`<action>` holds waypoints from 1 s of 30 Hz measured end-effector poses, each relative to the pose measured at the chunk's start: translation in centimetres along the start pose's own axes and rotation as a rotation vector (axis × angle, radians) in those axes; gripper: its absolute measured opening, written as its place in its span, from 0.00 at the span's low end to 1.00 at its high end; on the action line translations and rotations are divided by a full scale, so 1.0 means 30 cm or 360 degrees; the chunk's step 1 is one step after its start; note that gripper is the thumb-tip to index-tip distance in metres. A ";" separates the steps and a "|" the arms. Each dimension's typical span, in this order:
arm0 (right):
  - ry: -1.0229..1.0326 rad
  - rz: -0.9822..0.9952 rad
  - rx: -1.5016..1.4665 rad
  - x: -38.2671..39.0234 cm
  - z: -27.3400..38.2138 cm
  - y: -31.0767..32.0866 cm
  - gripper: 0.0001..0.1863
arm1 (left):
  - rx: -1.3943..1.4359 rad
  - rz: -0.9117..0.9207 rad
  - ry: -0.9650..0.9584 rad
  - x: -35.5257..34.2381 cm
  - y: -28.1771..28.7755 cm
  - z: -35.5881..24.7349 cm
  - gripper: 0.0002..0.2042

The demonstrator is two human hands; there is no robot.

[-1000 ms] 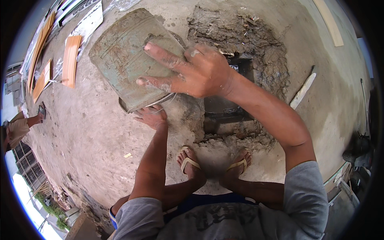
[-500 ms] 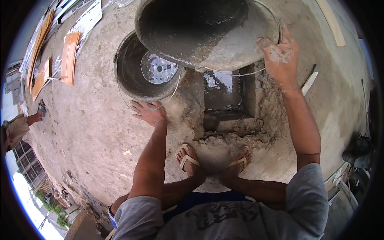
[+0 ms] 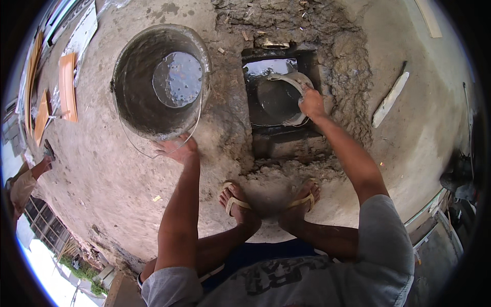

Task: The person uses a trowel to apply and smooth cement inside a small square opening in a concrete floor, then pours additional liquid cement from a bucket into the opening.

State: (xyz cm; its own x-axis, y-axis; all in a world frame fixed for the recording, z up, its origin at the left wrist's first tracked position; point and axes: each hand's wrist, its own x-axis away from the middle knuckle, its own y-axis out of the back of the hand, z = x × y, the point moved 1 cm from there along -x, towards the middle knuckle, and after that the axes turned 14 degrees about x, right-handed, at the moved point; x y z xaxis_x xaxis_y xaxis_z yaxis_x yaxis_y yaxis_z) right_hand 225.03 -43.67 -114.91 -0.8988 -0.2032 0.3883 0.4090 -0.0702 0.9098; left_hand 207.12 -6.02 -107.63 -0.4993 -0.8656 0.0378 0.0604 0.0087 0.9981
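Note:
My right hand [image 3: 312, 104] grips the rim of a grey, cement-smeared bucket [image 3: 299, 82], which sits tilted down in a square pit [image 3: 286, 146] with water in it. A wire handle hangs at that bucket's near side. Left of the pit stands a larger-looking dark bucket [image 3: 128, 77] with a little water at its bottom. My left hand [image 3: 180, 148] is against its near side, fingers stretched out and partly hidden by the rim. The wire handle [image 3: 197, 125] of this bucket droops over that hand.
Rough wet mortar [image 3: 353, 82] rings the pit. A pale stick-like piece [image 3: 391, 100] lies to the right. Orange-brown boards [image 3: 68, 87] are at the far left, with another person's leg [image 3: 41, 168] below them. My sandalled feet [image 3: 238, 202] stand before the pit.
My right hand has brought its bucket from above the pit down into it. The standing bucket appears larger and more upright, with my left hand still at its near side.

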 end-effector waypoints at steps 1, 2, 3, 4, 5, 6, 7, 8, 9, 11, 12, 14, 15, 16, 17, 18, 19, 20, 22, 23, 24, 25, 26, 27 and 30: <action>-0.0014 0.0014 -0.0008 -0.006 0.020 -0.056 0.26 | -0.0152 0.0051 -0.0024 0.002 -0.007 -0.003 0.33; -0.0214 0.0099 0.0019 -0.013 0.036 -0.110 0.28 | -0.0165 0.0060 -0.0038 0.006 -0.012 -0.007 0.33; -0.0406 0.0191 0.0035 -0.022 0.063 -0.156 0.30 | -0.0213 0.0205 -0.0031 0.009 0.000 -0.012 0.32; -0.0408 0.0208 0.0016 -0.035 0.098 -0.185 0.30 | -0.0261 0.0343 -0.0019 0.010 0.009 -0.015 0.32; -0.0590 0.0192 -0.0053 -0.046 0.123 -0.211 0.31 | -0.0284 0.0340 -0.0027 0.016 0.012 -0.018 0.32; -0.0777 0.0183 -0.0117 -0.047 0.144 -0.240 0.33 | -0.0169 0.0128 -0.0190 0.028 0.016 -0.020 0.28; -0.0879 0.0032 -0.0142 -0.057 0.163 -0.263 0.33 | -0.0049 -0.0081 -0.0357 0.033 0.022 -0.018 0.26; -0.0895 0.0055 -0.0153 -0.076 0.186 -0.289 0.33 | -0.0071 -0.0072 -0.0375 0.032 0.026 -0.004 0.26; -0.1059 0.0096 -0.0245 -0.104 0.214 -0.317 0.33 | 0.0059 0.0069 -0.0218 0.028 0.041 0.014 0.25; -0.1236 0.0224 -0.0290 -0.134 0.218 -0.382 0.36 | 0.0191 0.0382 0.0026 0.039 0.062 -0.052 0.23; -0.1266 0.0249 -0.0283 -0.144 0.216 -0.427 0.36 | 0.0178 0.0508 0.0120 0.045 0.104 -0.105 0.22; -0.1152 0.0375 -0.0549 -0.175 0.215 -0.501 0.47 | 0.0352 0.0438 0.0223 0.040 0.102 -0.118 0.22; -0.1214 0.0387 -0.0561 -0.177 0.226 -0.521 0.54 | 0.0399 0.0413 0.0255 0.033 0.098 -0.122 0.22; -0.1230 0.0404 -0.0569 -0.184 0.234 -0.539 0.54 | 0.0424 0.0357 0.0256 0.027 0.092 -0.128 0.23; -0.1250 0.0390 -0.0590 -0.193 0.240 -0.557 0.56 | 0.0450 0.0303 0.0258 0.024 0.085 -0.134 0.24; -0.1262 0.0398 -0.0595 -0.187 0.249 -0.561 0.57 | 0.0473 0.0248 0.0270 0.030 0.082 -0.135 0.25; -0.1273 0.0404 -0.0605 -0.187 0.263 -0.566 0.58 | 0.0497 0.0195 0.0282 0.036 0.079 -0.134 0.26; -0.1278 0.0422 -0.0637 -0.185 0.273 -0.572 0.58 | 0.0522 0.0144 0.0295 0.044 0.075 -0.133 0.27; -0.1285 0.0437 -0.0674 -0.192 0.291 -0.535 0.58 | 0.0549 0.0090 0.0301 0.042 0.078 -0.136 0.28; -0.1323 0.0371 -0.0643 -0.186 0.299 -0.515 0.55 | 0.0544 0.0108 0.0244 0.040 0.077 -0.133 0.29; -0.1359 0.0298 -0.0613 -0.181 0.302 -0.505 0.53 | 0.0543 0.0115 0.0214 0.038 0.075 -0.132 0.29; -0.1360 0.0301 -0.0613 -0.172 0.288 -0.510 0.53 | 0.0543 0.0124 0.0185 0.037 0.072 -0.132 0.30; -0.1251 0.0296 -0.0555 -0.158 0.259 -0.516 0.51 | 0.0565 0.0106 0.0155 0.041 0.066 -0.129 0.31; -0.1140 0.0289 -0.0498 -0.150 0.236 -0.510 0.49 | 0.0589 0.0084 0.0125 0.043 0.058 -0.124 0.32; -0.0792 0.0245 -0.0387 -0.136 0.181 -0.487 0.49 | 0.0551 0.0161 0.0198 0.033 0.043 -0.094 0.33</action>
State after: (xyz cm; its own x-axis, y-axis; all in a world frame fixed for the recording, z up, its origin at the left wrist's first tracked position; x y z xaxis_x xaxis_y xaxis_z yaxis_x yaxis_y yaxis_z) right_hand 221.88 -36.52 -129.00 -0.7679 0.2510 0.5894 0.5126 -0.3109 0.8003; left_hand 209.13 -8.28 -106.43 -0.3958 -0.9057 0.1520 -0.2022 0.2474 0.9476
